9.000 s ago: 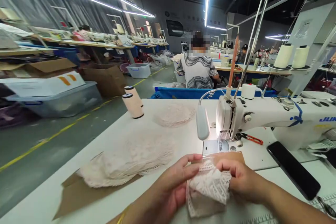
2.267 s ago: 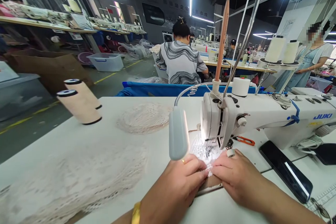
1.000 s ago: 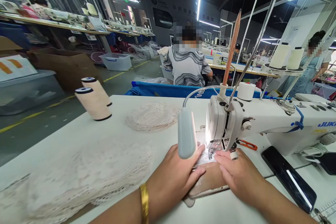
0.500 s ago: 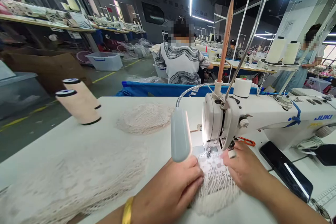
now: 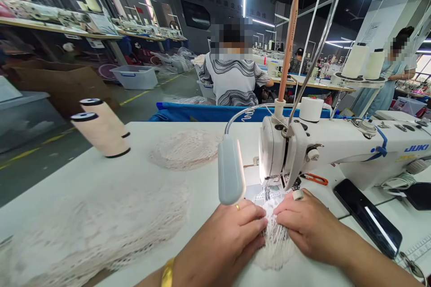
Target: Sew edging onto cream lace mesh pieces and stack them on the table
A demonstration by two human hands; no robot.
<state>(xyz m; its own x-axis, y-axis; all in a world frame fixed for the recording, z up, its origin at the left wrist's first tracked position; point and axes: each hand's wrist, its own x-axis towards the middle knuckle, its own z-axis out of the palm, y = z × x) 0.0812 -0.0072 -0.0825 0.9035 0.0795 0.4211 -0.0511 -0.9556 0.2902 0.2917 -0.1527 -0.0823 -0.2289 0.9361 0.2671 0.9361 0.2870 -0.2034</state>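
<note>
A piece of white lace (image 5: 276, 237) with a stringy, fringe-like lower part lies on the table, its far edge at the presser foot (image 5: 267, 193) of a white sewing machine (image 5: 310, 139). My left hand (image 5: 237, 228) grips the lace from the left, fingers bent and pressed together. From the other side my right hand (image 5: 305, 222) pinches it, close under the machine head. Between the two hands the lace is bunched into narrow folds. A grey lamp (image 5: 231, 172) lights the needle area and stands just above my left fingers.
Left lie a large lace stack (image 5: 101, 228) and a smaller lace pile (image 5: 186, 148), with two thread cones (image 5: 101, 132) behind. Orange thread snips (image 5: 315, 179), a phone (image 5: 368, 217) and a ruler (image 5: 417, 251) lie right. A person (image 5: 232, 71) sits ahead, beyond blue cloth (image 5: 202, 114).
My right hand has come back from beside the needle toward me and left. My hands are closer together, and the lace between them has gone from spread to gathered.
</note>
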